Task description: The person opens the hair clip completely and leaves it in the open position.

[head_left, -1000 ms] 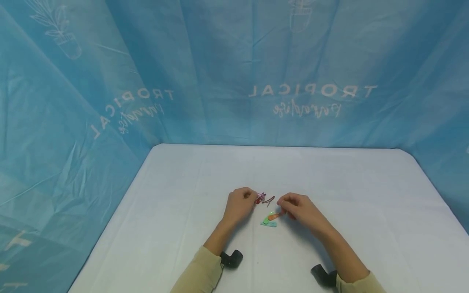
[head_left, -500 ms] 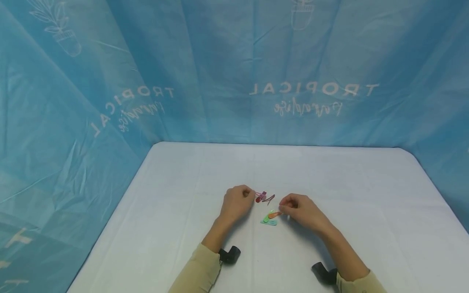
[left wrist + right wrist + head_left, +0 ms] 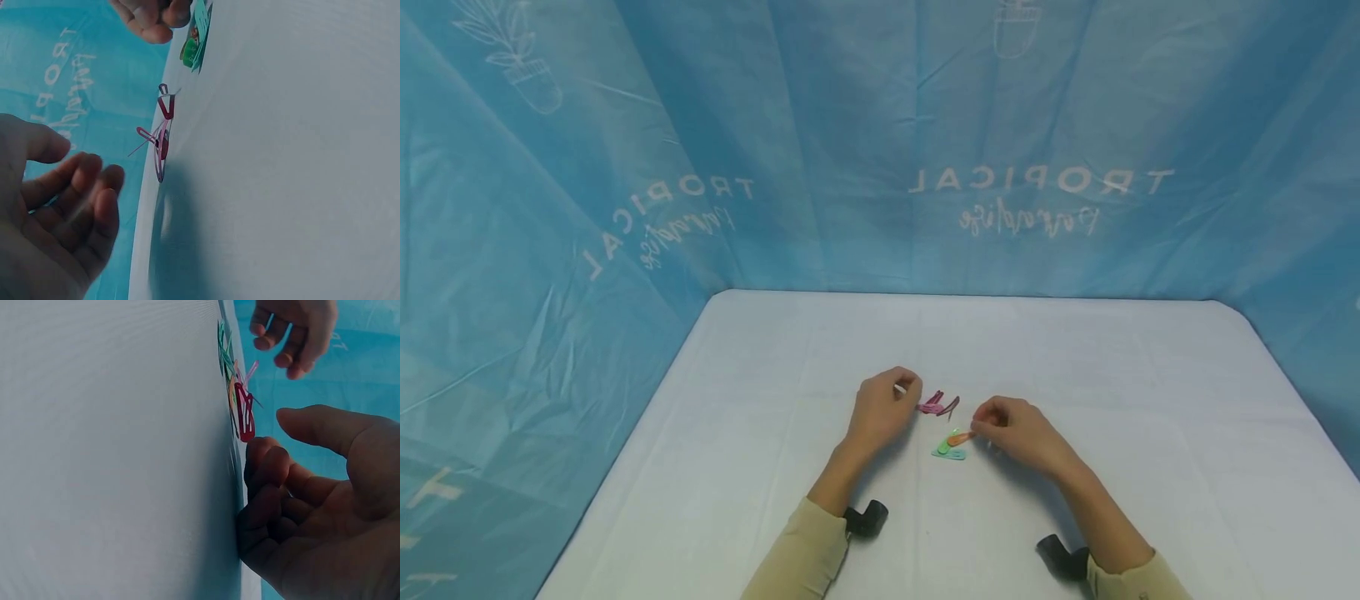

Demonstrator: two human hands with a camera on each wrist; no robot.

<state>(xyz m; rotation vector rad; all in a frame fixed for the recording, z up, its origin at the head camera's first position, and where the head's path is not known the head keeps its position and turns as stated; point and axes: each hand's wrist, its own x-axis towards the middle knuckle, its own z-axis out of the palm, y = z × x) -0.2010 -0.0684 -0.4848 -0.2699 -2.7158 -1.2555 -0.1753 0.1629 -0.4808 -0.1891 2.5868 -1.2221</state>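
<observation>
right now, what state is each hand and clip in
left hand, fingers relaxed, holding nothing
right hand, thumb and fingers apart, holding nothing
pink clip, overlapping a red one
right red clip, arms spread apart
left red clip, partly hidden
orange clip, overlapping the green one
green clip, partly covered
teal clip, lying on the table

Little room lay between the left hand (image 3: 882,412) and the right hand (image 3: 1024,431), and clips crowded it: pink and red clips (image 3: 930,409) just beside the left fingertips, and a green clip (image 3: 943,448), teal clip (image 3: 953,455) and orange clip (image 3: 959,439) near the right. Only a thin strip of table (image 3: 1075,358) parted these two groups. Beyond both hands, a wide stretch offered passage, bounded behind and at the sides by the curtain (image 3: 850,125). Between the forearms (image 3: 833,479) ran a broad lane, with black wrist pieces (image 3: 868,519) jutting into it.
</observation>
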